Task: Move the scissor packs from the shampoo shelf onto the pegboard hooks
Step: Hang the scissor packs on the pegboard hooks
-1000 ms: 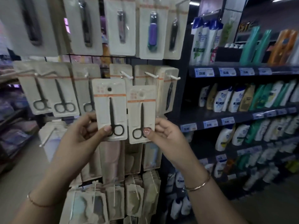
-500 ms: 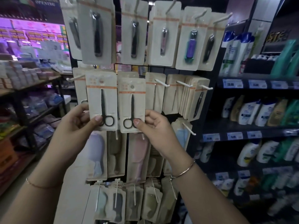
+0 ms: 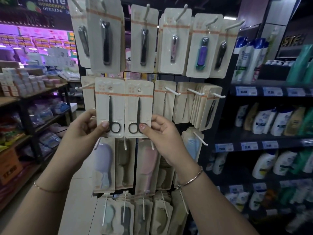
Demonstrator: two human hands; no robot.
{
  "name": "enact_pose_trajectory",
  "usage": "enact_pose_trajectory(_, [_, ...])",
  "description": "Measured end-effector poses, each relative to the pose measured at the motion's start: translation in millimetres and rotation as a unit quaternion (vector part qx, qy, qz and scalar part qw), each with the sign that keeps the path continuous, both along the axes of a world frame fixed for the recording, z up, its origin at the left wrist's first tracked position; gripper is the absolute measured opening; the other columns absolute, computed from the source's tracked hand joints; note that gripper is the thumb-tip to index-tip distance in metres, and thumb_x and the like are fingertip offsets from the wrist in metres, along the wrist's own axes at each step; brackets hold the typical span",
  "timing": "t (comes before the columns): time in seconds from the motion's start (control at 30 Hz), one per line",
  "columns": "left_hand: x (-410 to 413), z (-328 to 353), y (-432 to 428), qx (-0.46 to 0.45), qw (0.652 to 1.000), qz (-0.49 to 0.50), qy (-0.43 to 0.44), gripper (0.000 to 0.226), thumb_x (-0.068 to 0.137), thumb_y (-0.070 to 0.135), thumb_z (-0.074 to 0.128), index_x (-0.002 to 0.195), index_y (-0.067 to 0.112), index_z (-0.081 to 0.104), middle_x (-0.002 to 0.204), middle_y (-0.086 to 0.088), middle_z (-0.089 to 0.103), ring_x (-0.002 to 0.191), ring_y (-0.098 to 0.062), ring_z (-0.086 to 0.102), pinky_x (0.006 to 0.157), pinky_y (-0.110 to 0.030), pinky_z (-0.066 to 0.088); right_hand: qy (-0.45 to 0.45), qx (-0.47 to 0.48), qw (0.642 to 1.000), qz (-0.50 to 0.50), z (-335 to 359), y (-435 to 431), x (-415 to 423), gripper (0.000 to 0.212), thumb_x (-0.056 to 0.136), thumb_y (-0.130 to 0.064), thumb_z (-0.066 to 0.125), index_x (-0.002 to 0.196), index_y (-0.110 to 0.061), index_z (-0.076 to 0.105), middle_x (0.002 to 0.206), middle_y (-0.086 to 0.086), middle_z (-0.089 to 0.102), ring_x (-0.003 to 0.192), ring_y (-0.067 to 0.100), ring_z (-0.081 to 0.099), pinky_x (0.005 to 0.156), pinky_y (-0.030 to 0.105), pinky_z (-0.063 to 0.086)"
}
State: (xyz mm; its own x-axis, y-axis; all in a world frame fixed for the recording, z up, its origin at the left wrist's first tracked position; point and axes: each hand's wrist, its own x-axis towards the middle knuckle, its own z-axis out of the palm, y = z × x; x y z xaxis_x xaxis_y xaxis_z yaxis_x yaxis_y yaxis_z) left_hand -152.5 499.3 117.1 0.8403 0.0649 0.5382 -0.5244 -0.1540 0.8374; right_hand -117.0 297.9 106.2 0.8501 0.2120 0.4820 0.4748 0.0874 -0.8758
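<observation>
Holding one card each, two hands are up in front of the pegboard rack (image 3: 234,68). At 9 o'clock in the view, the left hand (image 3: 84,131) pinches the left scissor pack (image 3: 110,107) near its bottom, with the thumb pressed on one black finger ring. Just beside it, edge to edge, the right scissor pack (image 3: 139,109) is pinched the same way by the right hand (image 3: 162,133), thumb on a ring. Both packs stand upright, points up, and each has a small hole near the top. Neither pack is on a hook. An empty white hook (image 3: 83,86) sticks out at 10 o'clock from the left pack. More white hooks (image 3: 172,91) with other cards sit at 2 o'clock from the right pack. Nail clipper cards (image 3: 203,46) hang at 12 o'clock. Comb cards (image 3: 125,165) hang at 6 o'clock. The shampoo shelf (image 3: 271,91) with bottles is far over at 3 o'clock.
</observation>
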Motion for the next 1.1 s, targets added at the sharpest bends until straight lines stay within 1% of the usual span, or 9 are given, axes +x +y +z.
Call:
enact_pose_trajectory(0.13, [-1.0,0.0,-0.6,0.005,1.0,0.001,0.008,0.032,0.092,0.004,0.052,0.123,0.006,0.055,0.104,-0.002,0.073,0.093,-0.017,0.07,0.08,-0.023,0.056,0.0,0.003,1.0,0.001,1.9,1.6,0.2,0.018,0.089,-0.008,0.064,0.105,-0.014,0.067,0.096,0.002,0.075,0.092,0.015,0.07,0.095,0.038,0.053])
enact_pose_trajectory(0.33, [-3.6,1.4,-1.5,0.001,1.0,0.007,0.022,0.028,0.091,0.009,0.055,0.118,0.011,0.057,0.102,-0.006,0.074,0.1,-0.039,0.064,0.087,-0.065,0.045,-0.001,0.008,1.0,0.01,-3.3,0.7,0.6,0.016,0.088,-0.007,0.064,0.1,-0.018,0.068,0.098,0.005,0.075,0.091,0.015,0.069,0.098,0.043,0.051])
enact_pose_trajectory(0.37, [-3.4,1.1,-1.4,0.006,1.0,0.006,0.025,0.028,0.09,0.01,0.055,0.118,0.011,0.057,0.102,-0.006,0.075,0.101,-0.039,0.064,0.088,-0.065,0.045,-0.002,0.008,1.0,0.01,-4.1,-0.5,0.6,0.017,0.088,-0.007,0.064,0.1,-0.019,0.068,0.098,0.005,0.075,0.092,0.015,0.069,0.099,0.044,0.05])
enact_pose_trajectory(0.47, [-1.9,0.6,-1.3,0.012,1.0,-0.003,0.027,0.029,0.089,0.008,0.055,0.118,0.009,0.058,0.102,-0.005,0.075,0.101,-0.031,0.067,0.087,-0.037,0.055,0.002,0.009,1.0,0.008,-4.6,-4.1,0.4,0.016,0.088,-0.01,0.065,0.097,-0.022,0.069,0.099,0.005,0.075,0.094,0.019,0.07,0.1,0.049,0.05])
enact_pose_trajectory(0.5, [-1.4,0.8,-1.4,0.011,1.0,-0.004,0.026,0.029,0.089,0.008,0.055,0.118,0.01,0.058,0.102,-0.004,0.075,0.1,-0.03,0.067,0.086,-0.034,0.055,0.003,0.008,1.0,0.005,-4.7,-5.0,0.8,0.016,0.087,-0.011,0.065,0.097,-0.022,0.069,0.1,0.005,0.076,0.095,0.02,0.07,0.099,0.05,0.049])
enact_pose_trajectory(0.6, [-1.8,-0.1,-1.8,0.0,1.0,-0.01,0.022,0.028,0.087,0.014,0.056,0.114,0.014,0.059,0.102,-0.007,0.074,0.101,-0.039,0.064,0.084,-0.053,0.049,0.006,0.003,1.0,-0.004,-4.7,-7.0,1.4,0.015,0.087,-0.013,0.065,0.098,-0.023,0.069,0.102,0.007,0.076,0.097,0.023,0.07,0.098,0.052,0.05])
enact_pose_trajectory(0.7, [-2.0,-1.1,-0.8,-0.011,1.0,-0.01,0.018,0.026,0.09,0.01,0.054,0.114,0.016,0.059,0.102,-0.008,0.073,0.102,-0.044,0.06,0.079,-0.049,0.044,0.009,0.003,1.0,-0.006,-3.5,-7.9,1.6,0.016,0.087,-0.014,0.065,0.098,-0.025,0.07,0.102,0.007,0.076,0.098,0.024,0.07,0.098,0.052,0.05])
enact_pose_trajectory(0.87, [-1.3,3.3,0.1,-0.012,1.0,-0.009,0.009,0.028,0.091,0.006,0.053,0.118,0.011,0.057,0.099,-0.002,0.075,0.094,-0.019,0.07,0.082,-0.028,0.056,0.009,-0.003,1.0,-0.008,-1.2,-7.5,1.0,0.016,0.088,-0.012,0.064,0.1,-0.021,0.068,0.101,0.005,0.076,0.095,0.019,0.071,0.098,0.049,0.05])
enact_pose_trajectory(1.1, [1.2,3.9,2.2,-0.005,1.0,-0.019,0.02,0.029,0.09,0.008,0.054,0.118,0.01,0.058,0.102,-0.007,0.074,0.091,-0.02,0.07,0.083,-0.031,0.056,0.008,-0.005,1.0,-0.013,-2.7,-7.7,2.1,0.014,0.087,-0.016,0.065,0.099,-0.022,0.069,0.1,0.004,0.076,0.096,0.021,0.071,0.098,0.052,0.05])
